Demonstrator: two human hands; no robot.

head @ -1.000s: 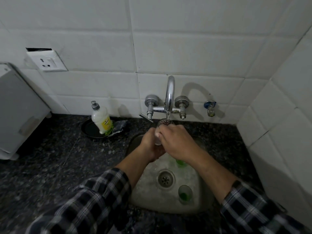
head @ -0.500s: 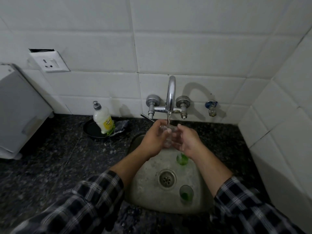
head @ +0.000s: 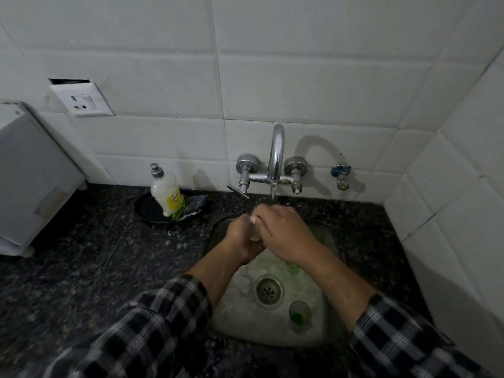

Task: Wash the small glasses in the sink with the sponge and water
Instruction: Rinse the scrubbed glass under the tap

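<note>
Under the running tap (head: pixel 276 156) I hold a small clear glass (head: pixel 255 233), mostly hidden between my hands. My left hand (head: pixel 241 241) grips it from the left and below. My right hand (head: pixel 286 233) lies over its top, with the fingers curled at the rim. A small glass with a green bottom (head: pixel 299 315) stands upright in the steel sink (head: pixel 240 323) to the right of the drain. Another green glass (head: pixel 292 267) shows partly under my right wrist. A dark sponge (head: pixel 195 205) lies on a black dish (head: pixel 147 211) on the counter.
A dish soap bottle (head: pixel 167 195) stands on the black dish left of the tap. A white appliance (head: pixel 30 181) sits on the dark granite counter (head: pixel 81 268) at the far left. A wall socket (head: pixel 81 100) is above it. A second small valve (head: pixel 341 175) is right of the tap.
My right hand has moved back over the top of the glass, where half a second ago it was beside it. Both hands stay under the tap.
</note>
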